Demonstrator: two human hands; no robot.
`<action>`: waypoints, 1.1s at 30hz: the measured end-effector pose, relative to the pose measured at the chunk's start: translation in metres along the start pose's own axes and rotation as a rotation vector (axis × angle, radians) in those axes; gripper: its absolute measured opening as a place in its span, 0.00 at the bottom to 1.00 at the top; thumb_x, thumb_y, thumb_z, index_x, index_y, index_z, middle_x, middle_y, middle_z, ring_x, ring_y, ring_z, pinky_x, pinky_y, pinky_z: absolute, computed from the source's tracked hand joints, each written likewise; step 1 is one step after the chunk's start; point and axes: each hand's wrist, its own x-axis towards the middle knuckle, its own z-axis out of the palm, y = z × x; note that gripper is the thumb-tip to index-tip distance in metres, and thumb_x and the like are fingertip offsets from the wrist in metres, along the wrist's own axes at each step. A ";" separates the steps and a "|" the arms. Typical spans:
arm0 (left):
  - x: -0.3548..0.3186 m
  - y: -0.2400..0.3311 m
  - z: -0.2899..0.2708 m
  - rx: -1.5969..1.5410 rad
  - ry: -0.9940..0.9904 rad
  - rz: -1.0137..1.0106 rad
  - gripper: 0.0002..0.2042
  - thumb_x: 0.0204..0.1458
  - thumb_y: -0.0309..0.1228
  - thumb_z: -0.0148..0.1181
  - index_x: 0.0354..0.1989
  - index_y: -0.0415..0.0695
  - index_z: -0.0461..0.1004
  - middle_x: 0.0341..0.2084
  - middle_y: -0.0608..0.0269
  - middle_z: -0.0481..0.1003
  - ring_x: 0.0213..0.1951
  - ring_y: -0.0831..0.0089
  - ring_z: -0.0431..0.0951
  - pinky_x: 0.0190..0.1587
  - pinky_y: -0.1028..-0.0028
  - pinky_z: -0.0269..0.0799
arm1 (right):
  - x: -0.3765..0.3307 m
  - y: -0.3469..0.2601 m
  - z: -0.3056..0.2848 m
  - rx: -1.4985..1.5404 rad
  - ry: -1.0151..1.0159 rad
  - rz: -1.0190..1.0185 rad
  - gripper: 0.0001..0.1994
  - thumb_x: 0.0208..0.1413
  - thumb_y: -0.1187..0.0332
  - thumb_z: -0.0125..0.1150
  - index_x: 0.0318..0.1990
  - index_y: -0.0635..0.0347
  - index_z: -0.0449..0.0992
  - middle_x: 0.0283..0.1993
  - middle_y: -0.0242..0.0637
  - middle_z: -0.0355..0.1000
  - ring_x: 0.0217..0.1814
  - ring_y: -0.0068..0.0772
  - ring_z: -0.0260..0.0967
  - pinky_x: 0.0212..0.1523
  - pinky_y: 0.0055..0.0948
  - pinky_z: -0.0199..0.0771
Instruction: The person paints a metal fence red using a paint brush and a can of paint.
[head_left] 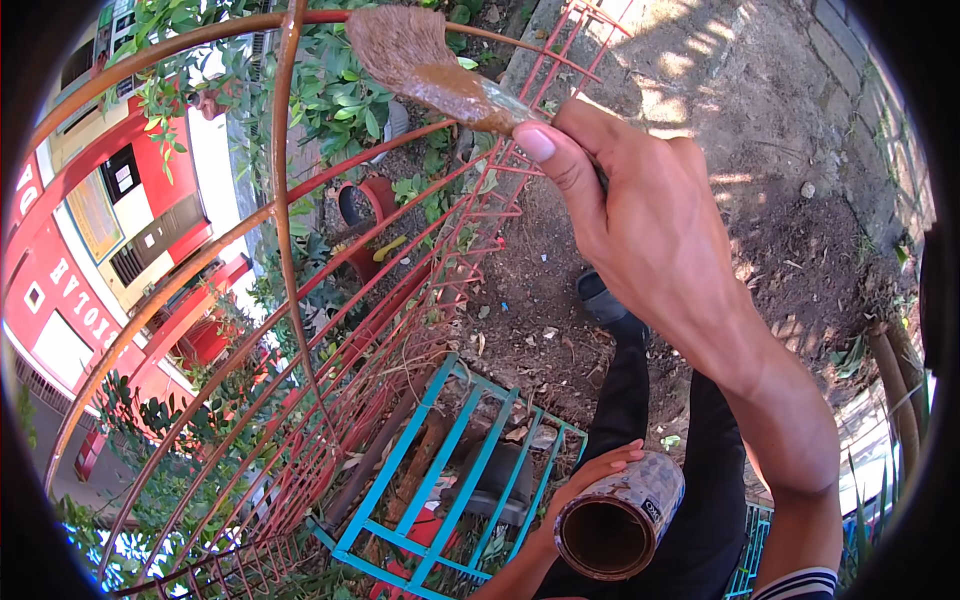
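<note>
Beside the curved metal railing of slim rods, part rust-red and part glossy brown (282, 150), both hands are occupied. Right hand (650, 190): fingers closed, thumb on top, gripping the wide brown-bristled brush with a paint-smeared neck (440, 78). Left hand (578, 490): fingers wrapped round the side of the mottled grey cylindrical can (648, 487), low in front of my black trousers (715, 450), mouth tipped towards me. Its inside looks brown; level cannot be read.

Brush position: up by the railing's top rods, bristles overlapping a red stretch in view. Contact or gap: cannot tell.

Step in hand, by my judgement: brushing brown coating onto the rods. Method notes:

1. Load only the bristle ends and wipe the surplus on the can's rim; the neck is already smeared, so more would probably run to my thumb.
2. Lay the bristle side along the rod, not across it, with light pressure so the tuft bends round the metal.
3. Turn the wrist to reach the far side; check underneath for drips.
4. Hold the can more upright, since its tilt risks a spill onto the turquoise slatted metal frame (396, 450) nearby.
</note>
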 end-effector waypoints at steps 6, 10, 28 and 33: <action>-0.003 -0.005 0.002 -0.008 -0.012 -0.015 0.30 0.56 0.27 0.69 0.68 0.42 0.67 0.68 0.45 0.68 0.74 0.43 0.60 0.76 0.46 0.54 | -0.018 0.000 0.002 -0.069 -0.102 -0.019 0.19 0.71 0.54 0.57 0.37 0.63 0.78 0.19 0.53 0.65 0.24 0.63 0.68 0.26 0.48 0.67; -0.002 -0.003 0.006 0.003 -0.015 -0.017 0.30 0.56 0.27 0.69 0.68 0.42 0.67 0.68 0.44 0.68 0.74 0.43 0.60 0.76 0.46 0.54 | 0.015 -0.011 -0.031 -0.022 -0.016 -0.015 0.24 0.72 0.50 0.56 0.35 0.65 0.77 0.18 0.48 0.60 0.19 0.48 0.60 0.26 0.43 0.64; -0.007 0.004 0.001 0.008 0.018 -0.003 0.30 0.57 0.28 0.68 0.69 0.43 0.67 0.68 0.45 0.68 0.75 0.43 0.59 0.76 0.47 0.55 | -0.004 -0.035 -0.009 -0.278 0.148 -0.118 0.18 0.67 0.54 0.63 0.34 0.60 0.73 0.17 0.48 0.65 0.18 0.54 0.69 0.22 0.46 0.66; 0.006 0.026 0.008 0.118 -0.017 -0.014 0.32 0.55 0.27 0.71 0.69 0.44 0.67 0.68 0.45 0.68 0.75 0.42 0.59 0.76 0.47 0.55 | -0.030 -0.033 0.008 -0.233 -0.056 -0.070 0.18 0.66 0.53 0.64 0.34 0.59 0.72 0.16 0.47 0.67 0.18 0.54 0.70 0.20 0.47 0.66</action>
